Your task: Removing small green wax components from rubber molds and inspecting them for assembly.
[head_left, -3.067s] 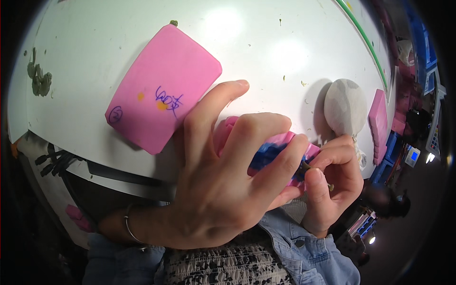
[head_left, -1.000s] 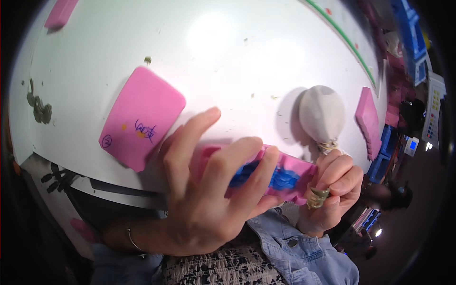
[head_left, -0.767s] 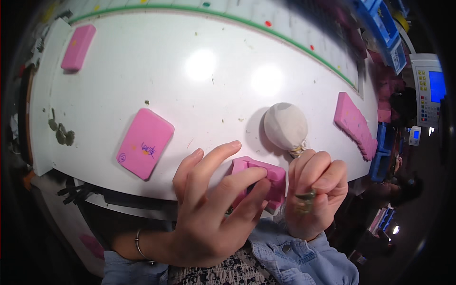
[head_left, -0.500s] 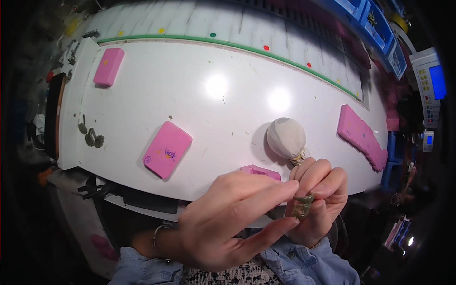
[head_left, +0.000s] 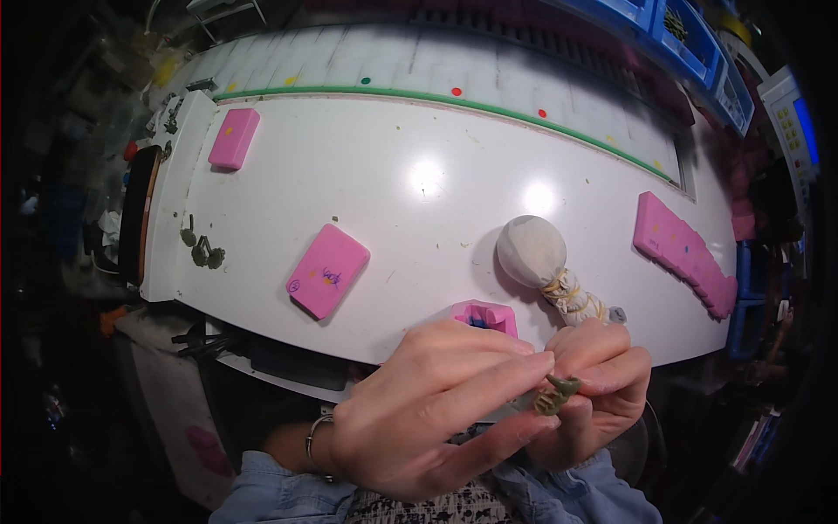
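Low at the front, my right hand (head_left: 602, 389) pinches a small olive-green, ribbed piece (head_left: 555, 396) between thumb and forefinger. My left hand (head_left: 436, 410) reaches across from the left, fingertips and thumb closed at that piece from above and below. Just behind my hands, a pink mold (head_left: 480, 315) with blue inside lies on the desk, partly hidden. A pale cloth-covered ball (head_left: 530, 250) with a banded, wrapped neck lies behind my right hand.
The white desk (head_left: 401, 227) carries a pink block (head_left: 327, 269), a smaller one (head_left: 233, 138), a stepped pink row (head_left: 681, 253) and olive scraps (head_left: 206, 252). A green-edged strip (head_left: 393, 92) runs along the back; blue bins (head_left: 663, 35) and a control panel (head_left: 790, 113) stand right.
My left hand has left the pink mold for the green piece in my right hand; both hands are now lower, off the mold. The view has widened to show more of the desk.
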Demonstrator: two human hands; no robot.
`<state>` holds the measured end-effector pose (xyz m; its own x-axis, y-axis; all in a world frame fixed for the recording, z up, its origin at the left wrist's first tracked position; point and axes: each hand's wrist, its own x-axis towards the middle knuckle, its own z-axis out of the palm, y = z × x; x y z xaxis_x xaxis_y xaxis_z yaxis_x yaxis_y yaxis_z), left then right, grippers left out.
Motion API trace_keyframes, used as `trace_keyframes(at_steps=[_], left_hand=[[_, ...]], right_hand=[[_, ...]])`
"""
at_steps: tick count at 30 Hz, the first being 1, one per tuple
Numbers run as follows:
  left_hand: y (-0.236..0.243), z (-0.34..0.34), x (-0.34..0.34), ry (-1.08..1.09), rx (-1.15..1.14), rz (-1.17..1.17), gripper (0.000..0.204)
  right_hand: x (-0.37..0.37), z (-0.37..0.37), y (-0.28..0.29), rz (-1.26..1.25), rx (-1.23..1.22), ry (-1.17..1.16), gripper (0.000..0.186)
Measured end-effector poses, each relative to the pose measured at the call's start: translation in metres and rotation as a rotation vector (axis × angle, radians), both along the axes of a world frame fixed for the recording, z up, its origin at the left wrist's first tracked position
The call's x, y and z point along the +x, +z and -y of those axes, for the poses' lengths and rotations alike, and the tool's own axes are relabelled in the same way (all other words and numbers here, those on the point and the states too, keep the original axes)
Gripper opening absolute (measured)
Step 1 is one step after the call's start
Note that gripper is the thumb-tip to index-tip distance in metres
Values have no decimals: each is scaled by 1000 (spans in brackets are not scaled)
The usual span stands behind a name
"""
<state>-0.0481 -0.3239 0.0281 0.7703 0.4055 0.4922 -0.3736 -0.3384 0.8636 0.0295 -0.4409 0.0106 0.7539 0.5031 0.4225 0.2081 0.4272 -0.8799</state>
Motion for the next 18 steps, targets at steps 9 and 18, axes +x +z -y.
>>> trace_keyframes(at_steps=[9,18], left_hand=[[4,7,-5,25,82,-50,25],[7,1,-1,-74,83,-64,25]], right_hand=[[-7,5,-1,135,-51,-119,25],[-8,4,0,152,-75,-129,25]])
